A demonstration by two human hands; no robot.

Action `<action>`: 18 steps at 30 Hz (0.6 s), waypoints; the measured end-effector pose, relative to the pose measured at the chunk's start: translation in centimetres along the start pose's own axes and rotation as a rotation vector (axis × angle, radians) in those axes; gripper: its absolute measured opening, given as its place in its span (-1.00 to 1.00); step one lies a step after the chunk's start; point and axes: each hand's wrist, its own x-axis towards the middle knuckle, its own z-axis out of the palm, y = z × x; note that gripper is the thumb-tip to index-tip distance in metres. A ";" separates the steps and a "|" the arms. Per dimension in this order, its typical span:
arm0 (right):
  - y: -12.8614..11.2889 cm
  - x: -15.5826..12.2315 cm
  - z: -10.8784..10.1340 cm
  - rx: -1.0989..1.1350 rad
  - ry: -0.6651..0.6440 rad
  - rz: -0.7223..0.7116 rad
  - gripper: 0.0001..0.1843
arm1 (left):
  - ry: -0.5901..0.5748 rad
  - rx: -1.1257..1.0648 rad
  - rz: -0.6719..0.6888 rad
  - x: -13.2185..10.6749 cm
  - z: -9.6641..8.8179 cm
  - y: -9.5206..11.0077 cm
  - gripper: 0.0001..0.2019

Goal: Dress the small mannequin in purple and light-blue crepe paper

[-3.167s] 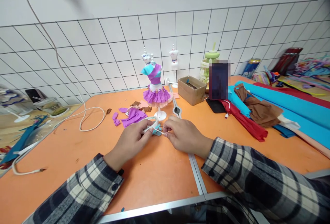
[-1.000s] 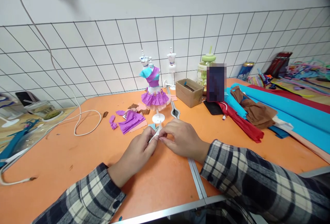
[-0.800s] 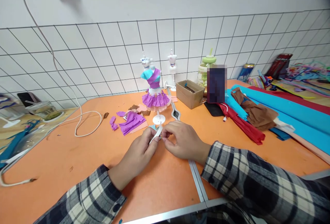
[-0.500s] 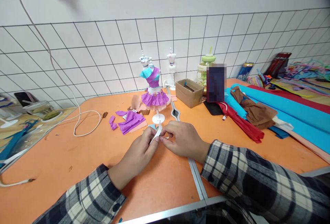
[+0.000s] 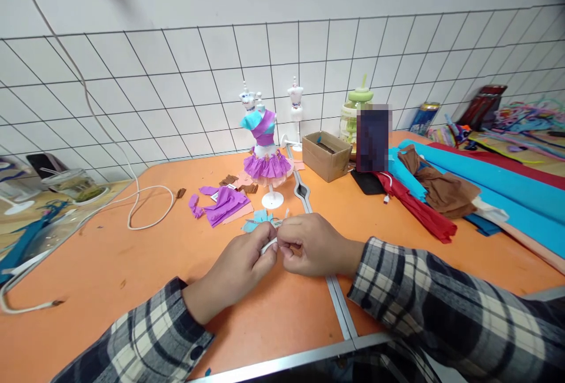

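Pinched between the thumb and fingers of my left hand (image 5: 241, 262) is a small white ring-like band, which looks like a tape roll (image 5: 268, 246), mostly hidden by my fingers. My right hand (image 5: 311, 245) meets it from the right, its thumb and curled fingertips closed at the roll's edge. Just beyond my hands lie light-blue paper scraps (image 5: 260, 219), with scissors (image 5: 278, 222) partly hidden by my fingers. Behind them stands a small dress form (image 5: 263, 136) on a white base, wearing a turquoise and purple top and a ruffled purple skirt.
Purple crepe paper (image 5: 226, 205) lies left of the dress form, near a white cable (image 5: 132, 206). Bare white dress forms (image 5: 295, 103) stand behind. To the right are a cardboard box (image 5: 326, 156), a green-lidded bottle (image 5: 358, 109), a blurred-out screen (image 5: 374, 142) and coloured paper rolls (image 5: 494, 195).
The white roll has been turned and lowered, so less of it shows between my hands. My right fingers have curled in closer against it. The blue scraps are now more visible.
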 end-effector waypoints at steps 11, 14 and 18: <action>-1.4 -0.4 0.5 0.398 -0.155 -0.076 -0.93 | -0.121 0.027 0.056 0.3 -1.7 0.0 -0.85; -2.5 -0.7 1.0 0.528 -0.306 -0.108 -0.87 | -0.007 0.105 -0.001 0.5 -3.2 -0.8 -0.77; -2.2 -0.8 0.7 0.413 -0.283 -0.130 -0.77 | 0.194 0.243 -0.092 -0.2 -6.6 -2.8 -0.70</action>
